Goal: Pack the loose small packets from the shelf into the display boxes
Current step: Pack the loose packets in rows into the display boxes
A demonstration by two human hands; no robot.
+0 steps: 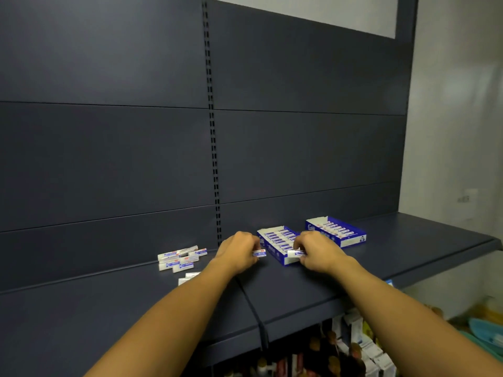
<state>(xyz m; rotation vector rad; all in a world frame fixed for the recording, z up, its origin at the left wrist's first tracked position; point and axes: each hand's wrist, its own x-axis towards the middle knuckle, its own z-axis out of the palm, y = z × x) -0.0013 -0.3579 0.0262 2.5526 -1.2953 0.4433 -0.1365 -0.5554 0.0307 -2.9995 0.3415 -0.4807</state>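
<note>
Packets [181, 259] lay loose at centre-left as the left hand [239, 251] and right hand [317, 250] each pinched one at the near box [280, 247]; slotting them in looked next.

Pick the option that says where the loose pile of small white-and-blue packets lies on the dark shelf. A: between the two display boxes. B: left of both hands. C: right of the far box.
B: the loose pile of small white-and-blue packets lies left of the left hand and right hand.
</note>
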